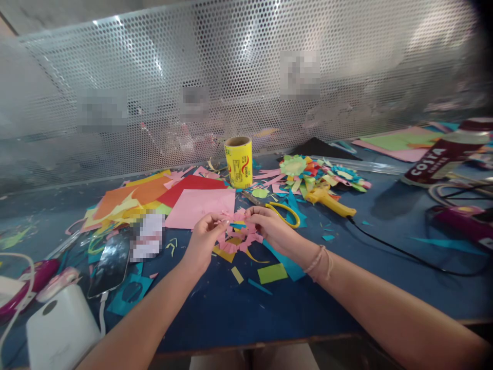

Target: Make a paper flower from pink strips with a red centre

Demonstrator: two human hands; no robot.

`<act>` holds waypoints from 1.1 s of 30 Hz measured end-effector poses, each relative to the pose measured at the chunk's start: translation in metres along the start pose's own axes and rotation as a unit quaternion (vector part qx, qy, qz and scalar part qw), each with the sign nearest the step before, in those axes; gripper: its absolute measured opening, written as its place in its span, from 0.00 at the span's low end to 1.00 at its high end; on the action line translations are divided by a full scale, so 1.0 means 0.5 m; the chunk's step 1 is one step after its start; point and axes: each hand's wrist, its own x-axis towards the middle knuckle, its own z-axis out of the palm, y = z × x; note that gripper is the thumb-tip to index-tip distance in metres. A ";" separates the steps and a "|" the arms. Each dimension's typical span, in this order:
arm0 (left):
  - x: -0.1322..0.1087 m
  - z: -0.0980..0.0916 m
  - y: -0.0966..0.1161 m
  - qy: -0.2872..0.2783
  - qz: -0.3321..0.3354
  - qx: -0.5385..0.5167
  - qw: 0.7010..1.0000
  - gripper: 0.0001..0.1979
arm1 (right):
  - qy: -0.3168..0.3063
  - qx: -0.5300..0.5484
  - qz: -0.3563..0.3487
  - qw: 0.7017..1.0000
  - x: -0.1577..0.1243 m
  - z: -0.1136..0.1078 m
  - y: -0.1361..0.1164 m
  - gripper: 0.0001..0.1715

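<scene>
Between my two hands is a ring of pink fringed paper (242, 241), its cut tabs sticking outward. My left hand (208, 234) pinches the ring's upper left edge between thumb and fingers. At the upper right edge, my right hand (267, 226) pinches it too. Yellow and blue scraps show through the ring's middle. Just behind lies a flat pink paper sheet (198, 208). Yellow-handled scissors (287, 213) rest beside my right hand, partly hidden by it. A green paper rectangle (272, 274) lies on the blue table in front of the ring.
A yellow cardboard roll (239, 163) stands behind the papers. To the right are a yellow glue gun (331, 200) with a black cord, paper flowers (295, 166) and a Costa bottle (442, 154). A phone (110, 262) and white power bank (61, 329) lie left. A perforated metal screen (246, 67) closes the back.
</scene>
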 end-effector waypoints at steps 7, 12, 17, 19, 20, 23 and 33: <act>0.000 -0.002 0.003 -0.012 -0.024 -0.005 1.000 0.10 | 0.008 -0.025 -0.014 1.000 -0.003 0.003 -0.005 0.07; 0.000 -0.002 0.005 -0.010 -0.026 -0.002 1.000 0.10 | 0.009 -0.034 -0.011 0.999 -0.006 0.005 -0.007 0.05; -0.002 -0.002 0.009 -0.014 -0.036 -0.011 0.999 0.10 | 0.002 -0.002 0.002 1.000 -0.009 0.005 -0.010 0.07; -0.002 -0.002 0.011 -0.015 -0.050 -0.026 0.998 0.10 | -0.011 0.028 0.008 1.000 -0.010 0.004 -0.011 0.07; -0.002 -0.001 0.011 -0.016 -0.055 -0.035 0.998 0.10 | -0.015 0.042 0.012 0.999 -0.010 0.004 -0.011 0.07; -0.003 -0.001 0.012 -0.024 -0.065 -0.054 0.996 0.10 | -0.022 0.056 0.022 0.998 -0.009 0.003 -0.009 0.08; -0.010 0.008 0.022 -0.022 -0.059 -0.041 0.997 0.10 | -0.014 0.031 0.014 0.999 -0.007 0.006 -0.005 0.09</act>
